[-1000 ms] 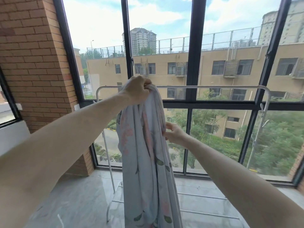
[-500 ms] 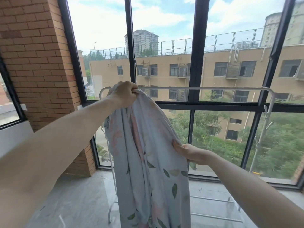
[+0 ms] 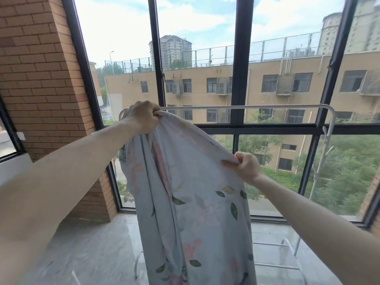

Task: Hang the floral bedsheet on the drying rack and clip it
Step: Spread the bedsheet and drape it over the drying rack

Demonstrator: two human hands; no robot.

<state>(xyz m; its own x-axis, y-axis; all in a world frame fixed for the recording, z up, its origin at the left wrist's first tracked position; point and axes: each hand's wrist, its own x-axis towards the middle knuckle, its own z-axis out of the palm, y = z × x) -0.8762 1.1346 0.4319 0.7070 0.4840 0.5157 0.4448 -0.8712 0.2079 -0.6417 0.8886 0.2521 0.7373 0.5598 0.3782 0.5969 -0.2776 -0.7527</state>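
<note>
My left hand (image 3: 141,118) grips the floral bedsheet (image 3: 185,202) at the drying rack (image 3: 246,107) bar, mid-frame; my right hand (image 3: 244,166) pinches its edge lower right. Spreading comes next, I judge, then clipping

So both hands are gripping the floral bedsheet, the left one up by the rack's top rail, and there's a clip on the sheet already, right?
Not quite: the head view shows no clip on the floral bedsheet or anywhere along the drying rack. The rest holds. The left hand grips a bunch of the sheet up at the rack's top rail, and the right hand grips its edge lower down.
</note>
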